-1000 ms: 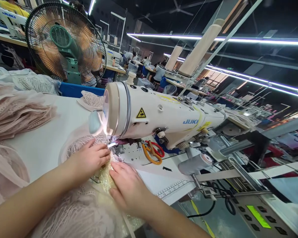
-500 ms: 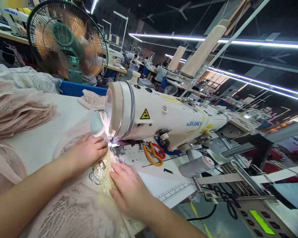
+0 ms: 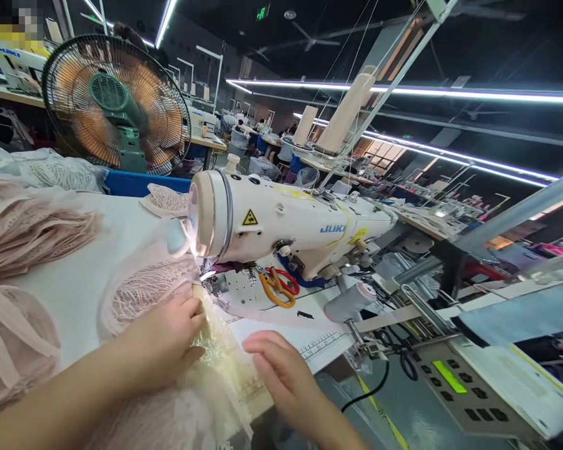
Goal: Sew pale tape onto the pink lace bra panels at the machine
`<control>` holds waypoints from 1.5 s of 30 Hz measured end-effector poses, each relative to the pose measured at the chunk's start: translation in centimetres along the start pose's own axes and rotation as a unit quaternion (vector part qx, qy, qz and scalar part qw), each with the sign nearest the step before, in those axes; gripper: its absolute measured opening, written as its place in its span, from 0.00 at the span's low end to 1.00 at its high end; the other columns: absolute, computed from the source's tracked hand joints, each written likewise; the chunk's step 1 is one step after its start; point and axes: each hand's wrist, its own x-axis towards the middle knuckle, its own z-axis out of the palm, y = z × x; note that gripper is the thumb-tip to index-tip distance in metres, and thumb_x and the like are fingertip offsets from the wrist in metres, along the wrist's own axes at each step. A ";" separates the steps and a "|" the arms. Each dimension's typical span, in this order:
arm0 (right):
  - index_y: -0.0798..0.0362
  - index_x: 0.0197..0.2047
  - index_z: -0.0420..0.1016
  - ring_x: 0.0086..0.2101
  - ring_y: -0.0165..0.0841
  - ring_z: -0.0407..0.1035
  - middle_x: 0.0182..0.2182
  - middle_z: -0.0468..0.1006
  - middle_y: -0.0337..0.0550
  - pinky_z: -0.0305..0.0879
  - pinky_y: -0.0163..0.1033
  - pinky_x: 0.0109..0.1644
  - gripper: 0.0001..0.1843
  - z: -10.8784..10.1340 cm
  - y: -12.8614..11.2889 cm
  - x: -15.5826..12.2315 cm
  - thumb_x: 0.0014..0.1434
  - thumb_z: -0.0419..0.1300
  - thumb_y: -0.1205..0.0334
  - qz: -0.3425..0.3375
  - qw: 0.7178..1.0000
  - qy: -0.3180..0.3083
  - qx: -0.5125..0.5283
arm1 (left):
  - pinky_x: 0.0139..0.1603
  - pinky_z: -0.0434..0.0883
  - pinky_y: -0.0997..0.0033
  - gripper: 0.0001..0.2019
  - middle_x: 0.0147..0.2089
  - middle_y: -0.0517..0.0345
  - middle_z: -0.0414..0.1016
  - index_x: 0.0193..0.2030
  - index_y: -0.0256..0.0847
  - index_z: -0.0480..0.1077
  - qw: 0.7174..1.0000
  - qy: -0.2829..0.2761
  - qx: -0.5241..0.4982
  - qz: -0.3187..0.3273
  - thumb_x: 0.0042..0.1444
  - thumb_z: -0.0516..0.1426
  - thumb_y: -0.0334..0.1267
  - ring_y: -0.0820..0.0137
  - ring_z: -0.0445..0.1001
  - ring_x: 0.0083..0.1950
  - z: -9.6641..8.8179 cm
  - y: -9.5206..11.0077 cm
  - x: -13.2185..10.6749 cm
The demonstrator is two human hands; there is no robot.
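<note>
My left hand [image 3: 169, 340] lies on pink lace fabric [image 3: 145, 290] in front of the white Juki sewing machine [image 3: 281, 222], its fingers curled and pinching a cream-coloured sequinned piece [image 3: 218, 350]. My right hand [image 3: 286, 375] hovers near the table's front edge, fingers stretched out, holding nothing, just right of the cream piece. The lit needle area [image 3: 206, 272] is a short way beyond my left fingers.
Orange and red scissors [image 3: 276, 286] lie under the machine arm. A thread cone [image 3: 349, 303] lies on its side to the right. Pink lace pieces [image 3: 23, 228] are piled at left, behind them a green fan [image 3: 115, 103]. A control panel [image 3: 455, 387] sits at lower right.
Both hands have drawn back from the needle toward me. My right hand lifted off the fabric and moved right; the left slid back with the cream piece. The camera tilted up slightly.
</note>
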 end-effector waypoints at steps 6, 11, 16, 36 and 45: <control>0.52 0.36 0.73 0.34 0.32 0.70 0.32 0.75 0.44 0.66 0.35 0.38 0.11 -0.7 -1.6 -2.4 0.62 0.51 0.60 0.094 0.990 -0.108 0.019 | 0.44 0.66 0.60 0.09 0.40 0.55 0.70 0.34 0.43 0.72 0.995 -0.054 -0.082 -0.019 0.44 0.64 0.38 0.61 0.68 0.42 0.6 -1.4 -0.5; 0.55 0.47 0.72 0.32 0.32 0.68 0.34 0.75 0.45 0.65 0.37 0.37 0.15 -0.4 -1.8 -2.7 0.61 0.52 0.58 0.138 0.985 -0.096 -0.026 | 0.41 0.65 0.66 0.06 0.31 0.59 0.69 0.25 0.41 0.64 0.985 -0.017 -0.174 -0.002 0.51 0.53 0.30 0.68 0.66 0.37 0.7 -2.5 -0.2; 0.57 0.70 0.46 0.37 0.34 0.69 0.41 0.76 0.48 0.67 0.39 0.44 0.38 1.4 -2.6 -0.9 0.61 0.54 0.57 0.095 0.985 -0.142 -0.006 | 0.24 0.57 0.74 0.13 0.22 0.67 0.58 0.24 0.43 0.55 0.916 0.039 -0.371 -0.150 0.54 0.52 0.46 0.74 0.57 0.24 -0.4 -4.4 0.3; 0.46 0.63 0.64 0.43 0.42 0.74 0.42 0.81 0.45 0.69 0.43 0.41 0.26 3.8 -1.7 7.4 0.63 0.52 0.53 0.129 0.937 -0.230 -0.228 | 0.13 0.54 0.78 0.35 0.29 0.52 0.72 0.60 0.50 0.67 0.938 -0.081 0.326 -0.084 0.45 0.50 0.21 0.68 0.70 0.16 -0.4 -2.5 -0.6; 0.48 0.64 0.63 0.44 0.43 0.74 0.44 0.80 0.47 0.68 0.42 0.41 0.26 2.6 -2.4 8.1 0.64 0.53 0.54 0.112 0.925 -0.283 -0.229 | 0.56 0.71 0.52 0.21 0.53 0.45 0.76 0.44 0.35 0.76 0.988 -0.032 0.147 0.030 0.58 0.43 0.24 0.57 0.74 0.54 0.1 -3.5 0.9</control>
